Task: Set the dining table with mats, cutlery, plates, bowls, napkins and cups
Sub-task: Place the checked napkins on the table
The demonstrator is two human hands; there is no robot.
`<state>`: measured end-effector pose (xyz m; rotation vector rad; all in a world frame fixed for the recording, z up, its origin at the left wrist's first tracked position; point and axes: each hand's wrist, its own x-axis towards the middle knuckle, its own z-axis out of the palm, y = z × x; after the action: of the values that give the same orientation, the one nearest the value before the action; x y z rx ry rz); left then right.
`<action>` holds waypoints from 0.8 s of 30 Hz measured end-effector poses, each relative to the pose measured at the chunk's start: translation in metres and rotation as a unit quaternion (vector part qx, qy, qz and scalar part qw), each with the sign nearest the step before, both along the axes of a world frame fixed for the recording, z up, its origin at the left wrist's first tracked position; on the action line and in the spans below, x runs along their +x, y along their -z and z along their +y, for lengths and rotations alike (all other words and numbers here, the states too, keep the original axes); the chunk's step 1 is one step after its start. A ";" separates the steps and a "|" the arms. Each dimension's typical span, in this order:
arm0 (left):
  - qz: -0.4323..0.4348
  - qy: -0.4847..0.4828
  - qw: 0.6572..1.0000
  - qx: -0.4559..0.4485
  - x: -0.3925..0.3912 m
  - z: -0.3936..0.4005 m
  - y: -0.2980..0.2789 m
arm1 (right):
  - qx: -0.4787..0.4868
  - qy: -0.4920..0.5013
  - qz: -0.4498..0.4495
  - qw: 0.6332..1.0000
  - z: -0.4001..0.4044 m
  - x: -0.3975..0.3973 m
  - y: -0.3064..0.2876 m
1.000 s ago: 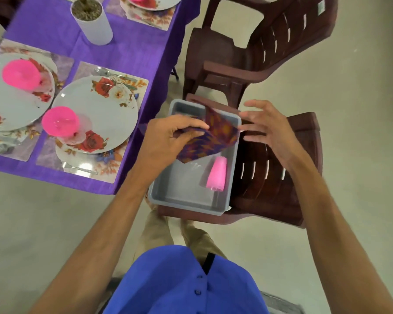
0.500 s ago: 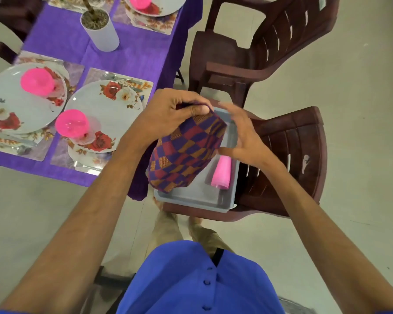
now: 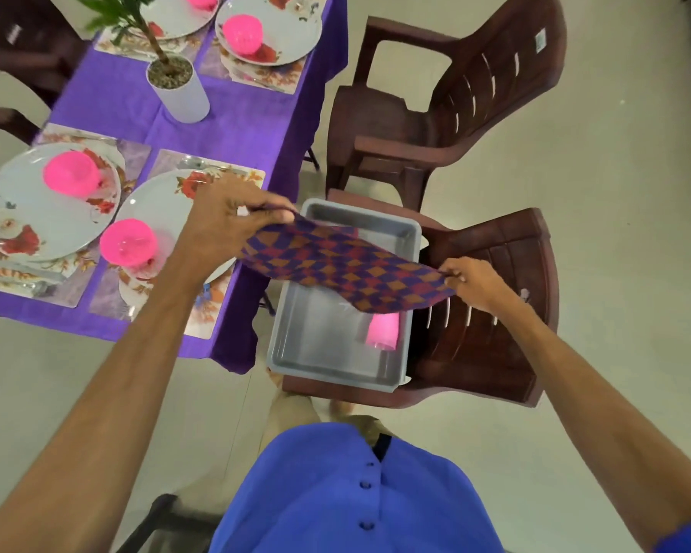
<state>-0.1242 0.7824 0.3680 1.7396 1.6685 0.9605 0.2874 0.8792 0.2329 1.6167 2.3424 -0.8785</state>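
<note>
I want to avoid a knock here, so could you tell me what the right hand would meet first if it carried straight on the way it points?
The right hand points left across the grey tray, toward the left hand; the stretched napkin it pinches comes first, though depth is unclear.

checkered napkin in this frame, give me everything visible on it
The napkin looks like woven cloth, checked in purple, orange and red diamonds. It is opened out and held stretched in the air above the grey tray on the brown chair seat, touching neither. The left hand pinches its upper left edge; the right hand pinches its right corner. Its lower edge sags and hides the top of the pink cup lying in the tray.
</note>
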 end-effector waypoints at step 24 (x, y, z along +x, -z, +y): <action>-0.049 0.163 0.973 -0.155 0.082 0.013 -0.006 | -0.015 0.046 0.347 0.937 -0.029 -0.095 -0.103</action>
<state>-0.0424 0.7951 0.3740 1.6552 1.3320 0.5884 0.1925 0.8507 0.3364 1.5912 2.6541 -1.7333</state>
